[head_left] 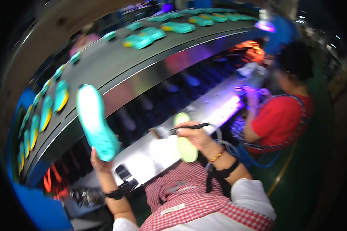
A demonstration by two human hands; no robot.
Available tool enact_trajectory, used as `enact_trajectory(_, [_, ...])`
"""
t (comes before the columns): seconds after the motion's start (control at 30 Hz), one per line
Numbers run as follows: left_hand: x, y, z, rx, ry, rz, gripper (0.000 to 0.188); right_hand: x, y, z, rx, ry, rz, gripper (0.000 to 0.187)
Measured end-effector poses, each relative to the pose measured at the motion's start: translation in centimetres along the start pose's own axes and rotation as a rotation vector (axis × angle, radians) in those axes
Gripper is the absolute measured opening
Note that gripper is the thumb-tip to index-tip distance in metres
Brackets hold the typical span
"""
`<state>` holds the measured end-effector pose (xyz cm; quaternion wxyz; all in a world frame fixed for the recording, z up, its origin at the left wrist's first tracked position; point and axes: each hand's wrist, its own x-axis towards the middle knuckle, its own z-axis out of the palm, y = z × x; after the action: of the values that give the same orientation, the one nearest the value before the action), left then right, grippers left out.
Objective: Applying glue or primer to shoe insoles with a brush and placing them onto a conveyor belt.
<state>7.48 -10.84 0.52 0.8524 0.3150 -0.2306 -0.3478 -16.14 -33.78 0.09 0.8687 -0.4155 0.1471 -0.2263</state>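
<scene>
My left hand point(101, 161) is closed around the heel end of a turquoise shoe sole point(92, 115), held up at a tilt in front of the conveyor's edge. Bright glare whitens the sole's upper half. In my right hand point(196, 136) is a brush point(172, 131) with a dark handle, its brown bristles pointing left. Behind or under that hand shows a lime-yellow sole point(187, 151); whether the fingers also touch it I cannot tell. A pale tube point(219, 134) curves near the brush's rear end.
A curved conveyor belt point(104, 69) carries several turquoise and yellow soles point(61, 95). Below it runs a brightly lit metal work table point(142, 154), with a small black object point(124, 174) on it. To the right sits a co-worker in a red top point(277, 119), beside a purple lamp point(265, 26).
</scene>
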Motion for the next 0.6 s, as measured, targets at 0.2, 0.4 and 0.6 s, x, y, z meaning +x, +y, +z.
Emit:
enact_trajectory(0.2, [-5.5, -7.8, -2.3, -0.262, 0.004, -0.372, 0.066, 0.3, 2.8, 2.3, -0.09, -0.149, 0.126, 0.023])
enact_trajectory(0.4, [-7.9, -8.9, 1.9, -0.504, -0.028, -0.278, 0.09, 2.6, 6.1, 5.3, -0.248, -0.227, 0.218, 0.023])
enact_trajectory(0.6, [-8.8, -9.0, 2.2, -0.568, 0.009, -0.234, 0.091, 4.7, 6.8, 7.9, -0.408, -0.275, 0.116, 0.021])
